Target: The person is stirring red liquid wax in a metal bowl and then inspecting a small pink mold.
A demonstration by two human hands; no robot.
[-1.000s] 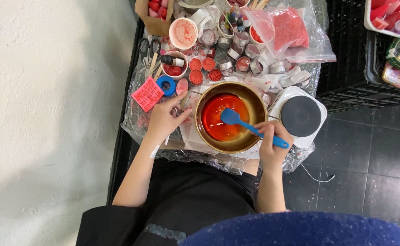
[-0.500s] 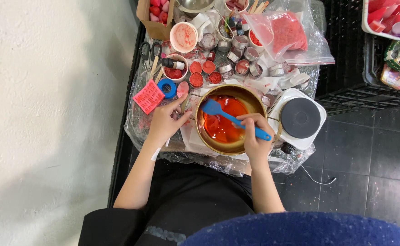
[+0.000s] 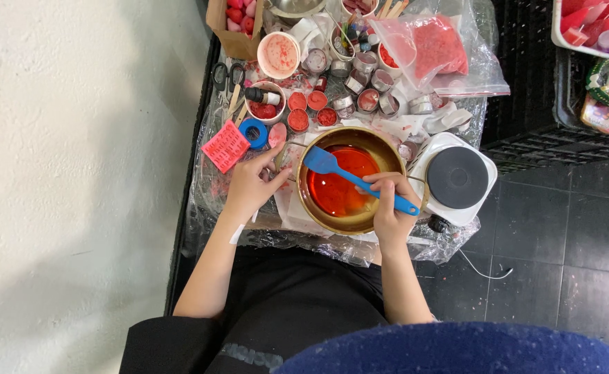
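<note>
- The right hand (image 3: 387, 208) is nearest the camera, its fingers wrapped around the handle of a blue spatula (image 3: 356, 180); the spatula's blade sits over the red liquid, tilted toward the far-left side of the pan.
- The brass pan (image 3: 349, 225) sits on the plastic-covered table (image 3: 207, 208), roughly at its middle, filled with clear red-orange liquid that looks like melted wax. It stands just beside the small white hot plate (image 3: 457, 178) on the right, not on it.
- The left hand (image 3: 252, 183) rests just left of the pan, fingers curled near its rim; whether it grips a handle or only steadies the pan I cannot tell.
- Risk, as I judge it: a brisk stir could slop liquid over the low rim onto the plastic sheet or the left fingers, which lie close by.
- The pan could also slide or tip if the left hand lets go while the spatula pushes sideways.
- Farther off lie a red card (image 3: 225, 145), a blue tape roll (image 3: 254, 133), small red-filled tins (image 3: 308, 111) and a bag of red flakes (image 3: 439, 45); a splash could reach the tins.
</note>
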